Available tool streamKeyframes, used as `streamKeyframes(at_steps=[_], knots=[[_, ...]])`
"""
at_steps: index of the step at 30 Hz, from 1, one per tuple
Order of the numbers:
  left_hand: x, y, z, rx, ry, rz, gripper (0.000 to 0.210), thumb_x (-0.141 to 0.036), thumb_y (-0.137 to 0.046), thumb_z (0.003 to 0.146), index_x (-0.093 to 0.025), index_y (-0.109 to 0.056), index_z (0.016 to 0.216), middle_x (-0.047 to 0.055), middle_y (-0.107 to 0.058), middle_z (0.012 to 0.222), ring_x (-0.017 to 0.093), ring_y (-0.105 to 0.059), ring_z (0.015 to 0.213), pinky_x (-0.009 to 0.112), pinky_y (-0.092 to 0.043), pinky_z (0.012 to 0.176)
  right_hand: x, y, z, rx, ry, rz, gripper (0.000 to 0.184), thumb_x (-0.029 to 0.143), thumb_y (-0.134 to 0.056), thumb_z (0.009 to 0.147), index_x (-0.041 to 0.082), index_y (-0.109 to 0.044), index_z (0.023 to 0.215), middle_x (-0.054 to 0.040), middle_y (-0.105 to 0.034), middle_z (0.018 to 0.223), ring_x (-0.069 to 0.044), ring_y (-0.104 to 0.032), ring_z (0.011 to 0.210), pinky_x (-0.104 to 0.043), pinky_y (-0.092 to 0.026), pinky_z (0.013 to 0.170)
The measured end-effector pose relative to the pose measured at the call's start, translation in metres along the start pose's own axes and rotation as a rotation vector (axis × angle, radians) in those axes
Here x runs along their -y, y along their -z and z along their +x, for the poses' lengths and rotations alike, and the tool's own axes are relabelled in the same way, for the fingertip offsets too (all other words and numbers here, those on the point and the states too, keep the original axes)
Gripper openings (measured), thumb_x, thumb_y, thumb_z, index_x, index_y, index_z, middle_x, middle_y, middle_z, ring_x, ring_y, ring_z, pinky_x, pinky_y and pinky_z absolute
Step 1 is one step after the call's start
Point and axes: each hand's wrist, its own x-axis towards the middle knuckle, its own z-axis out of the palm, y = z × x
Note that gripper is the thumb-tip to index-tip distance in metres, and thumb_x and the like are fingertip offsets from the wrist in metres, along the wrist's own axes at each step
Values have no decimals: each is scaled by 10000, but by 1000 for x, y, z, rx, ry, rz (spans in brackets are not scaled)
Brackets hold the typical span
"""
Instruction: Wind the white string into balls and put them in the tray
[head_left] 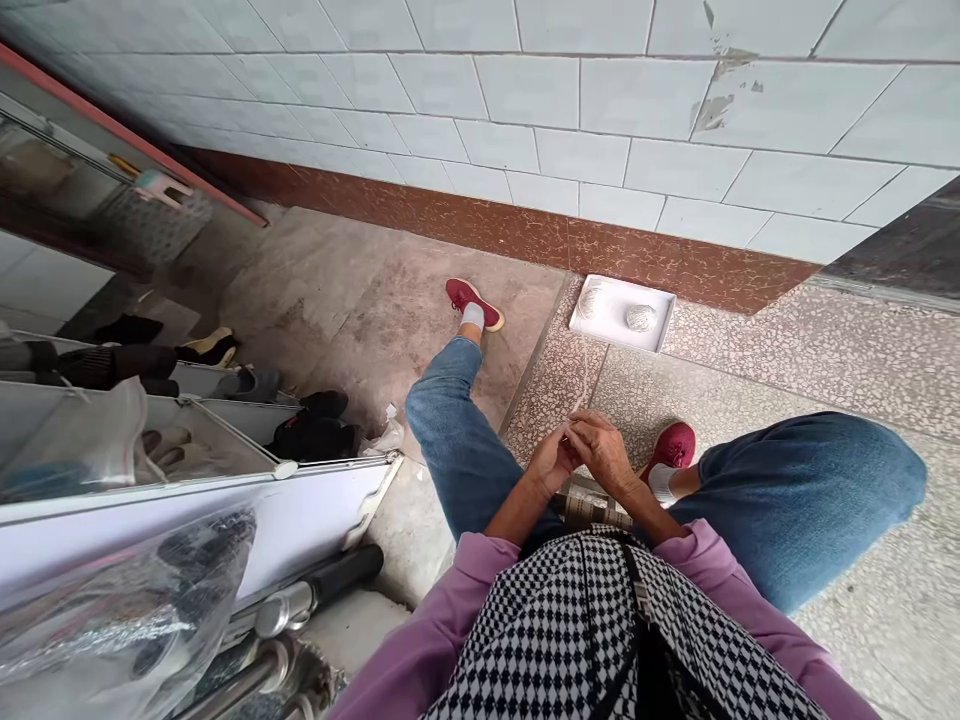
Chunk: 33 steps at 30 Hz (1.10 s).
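My left hand [551,462] and my right hand [602,452] meet in front of my lap, fingers pinched closed and touching. A thin strand of white yarn [586,378] runs from the fingertips toward a shallow white tray [616,322] on the floor. Inside that tray lie two balls of white yarn, one at the right [641,318] and one at the left [589,302]. The piece of yarn between the fingers is mostly hidden by them.
A tiled wall [525,90] with a brown base runs behind the tray. Left of me stands a white rack [315,510] with shoes [315,430] and plastic bags [82,450]. Metal tubes [285,610] are at the lower left. A small stool [161,188] stands farther back.
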Motion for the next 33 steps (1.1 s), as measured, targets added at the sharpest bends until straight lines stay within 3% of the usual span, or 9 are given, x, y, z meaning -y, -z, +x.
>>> streamKeyframes(at_steps=[6, 11, 15, 20, 23, 28, 33], knots=[[-12, -6, -11, -4, -131, -46, 459, -494, -969, 799, -183, -774, 1074, 122, -832, 1108, 281, -792, 1092, 429, -666, 999, 5, 9, 4, 17, 3, 29, 325, 392, -611, 1142, 257, -876, 1009, -141, -840, 1292, -326, -741, 1256, -544, -557, 1197], [-32, -5, -24, -29, -206, -8, 432, -507, -925, 850, -183, -781, 1097, 148, -826, 1162, 338, -782, 1248, 511, -597, 1161, 3, 25, 9, -36, -107, 293, 365, 511, -636, 1119, 235, -875, 1125, -153, -857, 1247, -331, -784, 1192, -530, -588, 1145], [-39, -6, -37, 99, -200, 104, 478, -556, -930, 842, -167, -802, 1088, 136, -815, 1003, 344, -813, 1097, 560, -591, 1157, 3, 45, 15, -130, -154, 394, 366, 510, -618, 1114, 254, -868, 1192, -121, -857, 1293, -316, -792, 1196, -514, -592, 1142], [-38, -18, -53, 279, -130, 218, 607, -670, -975, 751, -148, -825, 1020, 79, -782, 812, 264, -796, 806, 482, -654, 931, 9, 52, 19, 16, -7, 492, 335, 446, -592, 1131, 306, -884, 1219, -70, -836, 1400, -297, -738, 1382, -505, -516, 1264], [-44, -24, -62, 325, -151, 212, 650, -694, -1011, 695, -132, -834, 972, 86, -804, 818, 232, -789, 765, 417, -647, 872, 7, 49, 19, 59, 12, 490, 306, 465, -654, 1103, 296, -892, 1196, -76, -835, 1411, -306, -741, 1368, -505, -518, 1253], [-65, -28, -70, 335, -259, 84, 508, -565, -1021, 751, -142, -830, 956, 157, -873, 1130, 305, -850, 1038, 443, -637, 1022, 1, 48, 17, 90, -62, 500, 373, 604, -739, 1034, 254, -867, 1056, -65, -866, 1050, -272, -784, 981, -408, -625, 949], [-93, -28, -77, 267, -355, -116, 195, -346, -857, 963, -172, -769, 977, 147, -837, 1358, 336, -761, 1393, 509, -532, 1264, 9, 42, 16, 131, -112, 509, 483, 670, -669, 1061, 225, -809, 935, -51, -800, 877, -215, -692, 761, -322, -561, 713]])
